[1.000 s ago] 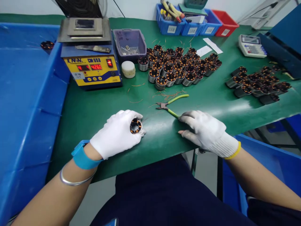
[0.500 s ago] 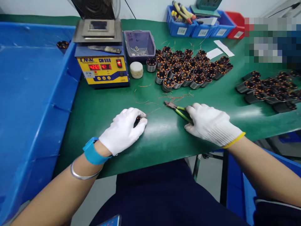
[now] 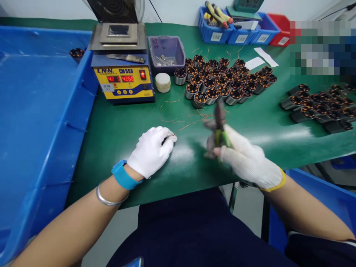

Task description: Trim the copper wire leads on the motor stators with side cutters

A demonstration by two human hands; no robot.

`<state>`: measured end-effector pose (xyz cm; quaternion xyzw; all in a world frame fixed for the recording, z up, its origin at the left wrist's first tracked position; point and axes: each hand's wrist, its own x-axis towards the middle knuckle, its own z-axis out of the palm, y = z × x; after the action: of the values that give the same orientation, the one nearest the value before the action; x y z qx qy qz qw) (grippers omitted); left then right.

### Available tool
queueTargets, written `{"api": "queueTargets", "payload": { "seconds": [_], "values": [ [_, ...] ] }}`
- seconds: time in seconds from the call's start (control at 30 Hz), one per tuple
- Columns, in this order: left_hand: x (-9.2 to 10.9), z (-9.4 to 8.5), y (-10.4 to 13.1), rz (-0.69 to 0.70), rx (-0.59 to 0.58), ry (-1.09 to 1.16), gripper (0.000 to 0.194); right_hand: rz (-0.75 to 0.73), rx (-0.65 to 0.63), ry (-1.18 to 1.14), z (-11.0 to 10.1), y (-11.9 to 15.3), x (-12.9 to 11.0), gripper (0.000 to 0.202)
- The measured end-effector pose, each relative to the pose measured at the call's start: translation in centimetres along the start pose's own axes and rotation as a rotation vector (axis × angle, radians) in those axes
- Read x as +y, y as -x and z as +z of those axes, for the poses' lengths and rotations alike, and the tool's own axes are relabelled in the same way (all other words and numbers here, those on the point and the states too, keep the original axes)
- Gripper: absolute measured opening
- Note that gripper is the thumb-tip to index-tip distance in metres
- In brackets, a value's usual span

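Note:
My left hand [image 3: 152,152], in a white glove, rests low on the green table with its fingers wrapped round a motor stator [image 3: 164,141]. Only a dark sliver of that stator shows between thumb and fingers. My right hand [image 3: 247,159], gloved in white with a yellow cuff, is closed on green-handled cutting pliers [image 3: 219,115]. The pliers are raised above the table, jaws pointing away from me, slightly blurred. Thin copper wire offcuts [image 3: 185,127] lie just beyond my left hand. Past the pliers stand many stators [image 3: 208,84] with loose wires sticking up.
A yellow-fronted solder pot [image 3: 126,83] stands back left, beside a purple bin [image 3: 167,55] and a round white block [image 3: 162,82]. A large blue tray [image 3: 41,111] fills the left. More stators [image 3: 314,109] stand right. Blue tool boxes [image 3: 214,35] line the back.
My right hand has lifted the pliers off the table and turned them so the jaws point away from me. My left hand has rolled slightly, covering more of the stator.

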<state>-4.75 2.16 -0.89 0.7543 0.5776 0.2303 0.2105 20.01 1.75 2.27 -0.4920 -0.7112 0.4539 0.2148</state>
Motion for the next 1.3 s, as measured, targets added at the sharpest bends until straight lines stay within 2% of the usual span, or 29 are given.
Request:
{"api": "queueTargets", "payload": {
  "seconds": [0.07, 0.13, 0.2, 0.3, 0.47, 0.6, 0.67, 0.73, 0.8, 0.87, 0.93, 1.0, 1.07, 1.1, 1.17, 1.2, 1.27, 1.3],
  "values": [
    [0.0, 0.0, -0.1, 0.006, -0.001, -0.013, 0.026, 0.208, -0.317, -0.438, 1.1, 0.0, -1.2, 0.062],
    [0.0, 0.0, -0.1, 0.011, -0.008, -0.026, 0.026, 0.386, -0.464, -0.676, 1.7, -0.3, -1.8, 0.062],
    [-0.1, 0.0, -0.2, 0.020, -0.012, -0.041, 0.027, 0.445, -0.498, -0.681, 1.9, -0.8, -2.0, 0.062],
    [-0.1, 0.0, -0.2, 0.040, -0.022, -0.066, 0.027, 0.435, -0.496, -0.532, 1.7, -1.2, -2.4, 0.059],
    [-0.3, 0.0, -0.3, 0.053, -0.045, -0.099, 0.027, 0.454, -0.468, -0.405, 2.1, -1.7, -3.1, 0.035],
    [-0.1, -0.2, -0.3, 0.048, -0.058, -0.103, 0.027, 0.466, -0.461, -0.445, 2.4, -2.2, -3.0, 0.048],
    [0.2, -0.4, -0.3, 0.030, -0.069, -0.056, 0.027, 0.430, -0.476, -0.339, 2.2, -2.2, -2.8, 0.049],
    [0.1, -0.7, -0.2, -0.031, -0.040, 0.098, 0.027, 0.339, -0.437, -0.064, 1.8, -1.9, -2.6, 0.048],
    [-0.3, -0.9, -0.3, -0.103, 0.093, 0.356, 0.030, 0.205, -0.312, 0.330, 1.5, -1.4, -2.5, 0.049],
    [-1.2, -1.0, -0.6, -0.141, 0.286, 0.594, 0.034, 0.084, -0.165, 0.697, 1.6, -1.0, -2.4, 0.050],
    [-2.1, -0.9, -0.9, -0.164, 0.410, 0.722, 0.036, -0.020, -0.071, 0.926, 2.2, -1.1, -2.6, 0.050],
    [-2.7, -0.8, -1.2, -0.216, 0.422, 0.751, 0.039, -0.155, 0.012, 0.984, 3.4, -1.8, -3.0, 0.058],
    [-2.8, -0.8, -1.5, -0.267, 0.418, 0.725, 0.042, -0.324, 0.095, 0.916, 5.0, -3.3, -3.6, 0.075],
    [-2.7, -0.8, -1.5, -0.279, 0.413, 0.708, 0.044, -0.407, 0.095, 0.875, 5.8, -4.1, -3.9, 0.078],
    [-2.4, -1.0, -1.7, -0.296, 0.393, 0.672, 0.046, -0.513, -0.005, 0.837, 7.1, -5.7, -4.4, 0.059],
    [-2.2, -1.2, -1.8, -0.315, 0.410, 0.677, 0.046, -0.511, -0.054, 0.831, 7.3, -6.2, -4.5, 0.047],
    [-1.8, -1.4, -1.9, -0.339, 0.404, 0.676, 0.044, -0.513, -0.065, 0.812, 6.9, -6.6, -4.4, 0.038],
    [-1.7, -1.5, -1.9, -0.348, 0.408, 0.684, 0.043, -0.503, -0.030, 0.796, 6.2, -6.4, -3.9, 0.037]
  ]
}}
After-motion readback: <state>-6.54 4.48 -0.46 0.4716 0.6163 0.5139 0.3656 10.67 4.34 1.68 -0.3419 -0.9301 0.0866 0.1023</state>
